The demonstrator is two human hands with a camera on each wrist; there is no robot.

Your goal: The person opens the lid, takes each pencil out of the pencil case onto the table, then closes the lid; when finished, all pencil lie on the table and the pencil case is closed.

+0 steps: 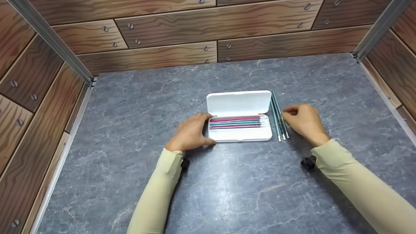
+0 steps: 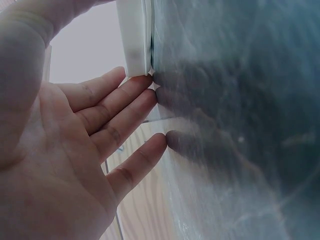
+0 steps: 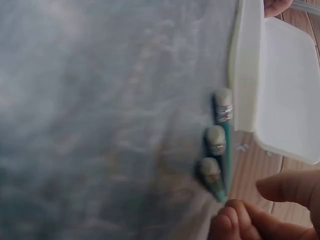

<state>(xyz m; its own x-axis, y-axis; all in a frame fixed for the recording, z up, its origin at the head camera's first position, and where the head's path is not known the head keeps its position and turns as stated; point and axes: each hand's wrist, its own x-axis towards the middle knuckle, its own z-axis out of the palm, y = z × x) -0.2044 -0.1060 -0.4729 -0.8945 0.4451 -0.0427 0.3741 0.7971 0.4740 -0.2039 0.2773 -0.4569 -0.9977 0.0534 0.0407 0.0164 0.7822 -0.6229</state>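
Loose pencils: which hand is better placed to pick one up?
Probably the right hand: it is right beside the loose pencils. The left hand is at the opposite end of the case, which lies between it and them.

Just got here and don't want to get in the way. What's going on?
Someone is working at a grey tabletop with an open white pencil case. The left grip touches the case's left end. Several pencils lie inside. Three green pencils lie on the tabletop by the case's right end, and the right grip is at them; I can't tell whether it holds one.
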